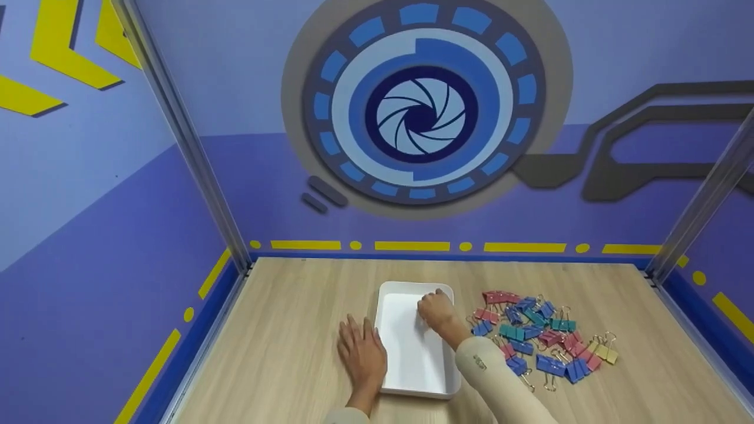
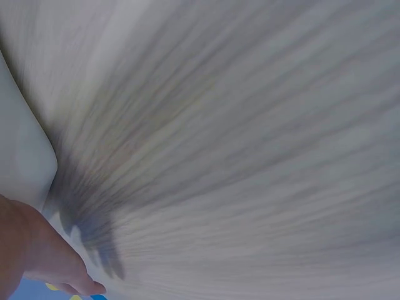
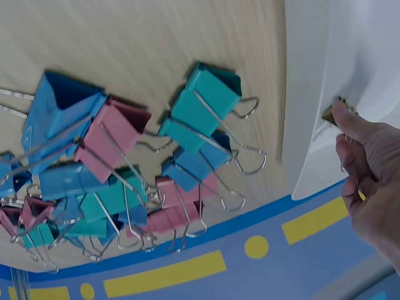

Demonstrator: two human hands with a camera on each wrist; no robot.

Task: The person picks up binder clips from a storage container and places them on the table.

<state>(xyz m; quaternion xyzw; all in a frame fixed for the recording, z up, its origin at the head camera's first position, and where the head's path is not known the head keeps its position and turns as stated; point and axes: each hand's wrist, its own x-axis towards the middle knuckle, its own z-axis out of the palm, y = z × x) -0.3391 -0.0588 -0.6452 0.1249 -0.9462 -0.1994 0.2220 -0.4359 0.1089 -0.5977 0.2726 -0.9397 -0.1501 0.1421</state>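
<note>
A white rectangular tray [image 1: 412,386] lies on the wooden table. Over its far right part, my right hand [image 1: 437,311] pinches a yellow binder clip [image 3: 329,114] between thumb and fingers, close to the tray's inner wall in the right wrist view. The head view hides that clip behind the fingers. My left hand [image 1: 363,355] rests with fingers extended on the table along the tray's left side, its edge right at the rim. In the left wrist view, only part of this hand [image 2: 53,253] shows at the lower left corner.
Right of the tray spreads a loose pile of binder clips in blue, green, pink and yellow, among them a green clip [image 3: 203,106] and a yellow clip [image 1: 605,353]. Purple printed panels [image 1: 247,194] and metal posts [image 1: 194,147] border the table [image 1: 283,330].
</note>
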